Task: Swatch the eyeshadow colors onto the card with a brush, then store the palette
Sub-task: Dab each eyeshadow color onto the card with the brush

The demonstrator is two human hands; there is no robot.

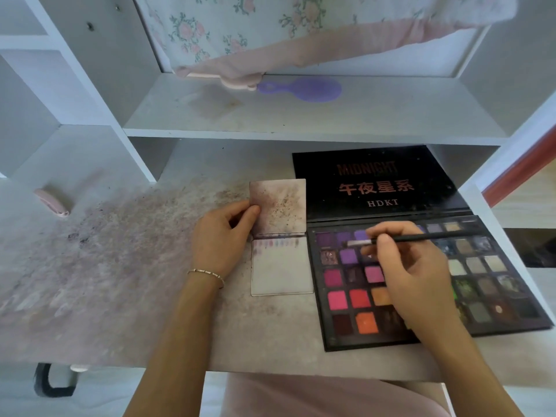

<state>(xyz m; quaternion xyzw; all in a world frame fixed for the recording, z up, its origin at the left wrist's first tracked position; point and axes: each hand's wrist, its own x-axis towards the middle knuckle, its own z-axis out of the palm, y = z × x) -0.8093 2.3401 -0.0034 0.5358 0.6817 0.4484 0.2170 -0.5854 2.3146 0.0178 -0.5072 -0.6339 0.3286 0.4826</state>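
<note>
A large black eyeshadow palette (493,311) lies open on the desk at the right, its lid (376,182) flat behind it. Left of it sits a small folding white card (281,273) with a row of colour swatches along the top of its lower half. My left hand (222,236) pinches the left edge of the card's stained upper flap (281,206). My right hand (415,275) holds a thin black brush (421,237) above the palette, its tip over the purple pans at the upper left. The hand hides several middle pans.
The desk top (120,266) is smeared with pink and purple powder. A pink object (51,203) lies at the far left. A purple hairbrush (304,89) rests on the shelf above, under hanging floral cloth (240,31). White shelf walls stand on both sides.
</note>
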